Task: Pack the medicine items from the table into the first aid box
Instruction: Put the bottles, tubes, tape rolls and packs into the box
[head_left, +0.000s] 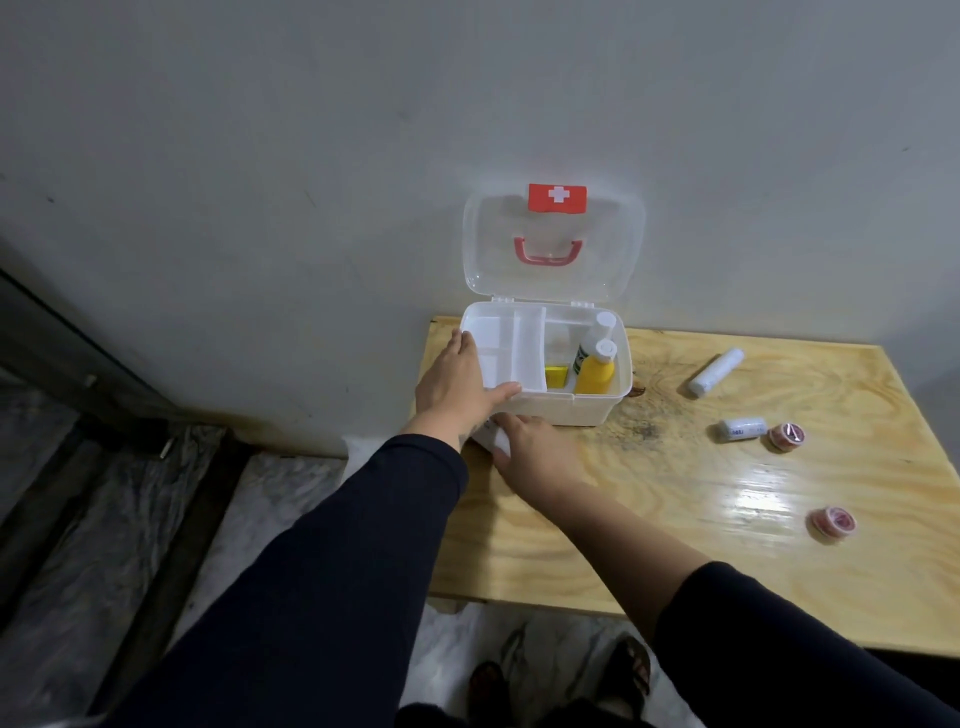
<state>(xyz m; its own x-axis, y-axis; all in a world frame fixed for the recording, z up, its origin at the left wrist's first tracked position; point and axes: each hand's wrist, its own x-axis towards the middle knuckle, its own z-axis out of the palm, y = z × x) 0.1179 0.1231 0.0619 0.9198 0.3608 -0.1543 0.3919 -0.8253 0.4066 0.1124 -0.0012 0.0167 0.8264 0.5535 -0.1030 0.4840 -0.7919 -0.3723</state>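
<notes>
Head view: at frame centre the open first aid box sits on a wooden table. Left hand lies flat on its inner tray, fingers spread. Right hand, just below, closes on a white item (mostly hidden). Two bandage rolls and two tape rolls remain at right, nearer the right hand.
</notes>
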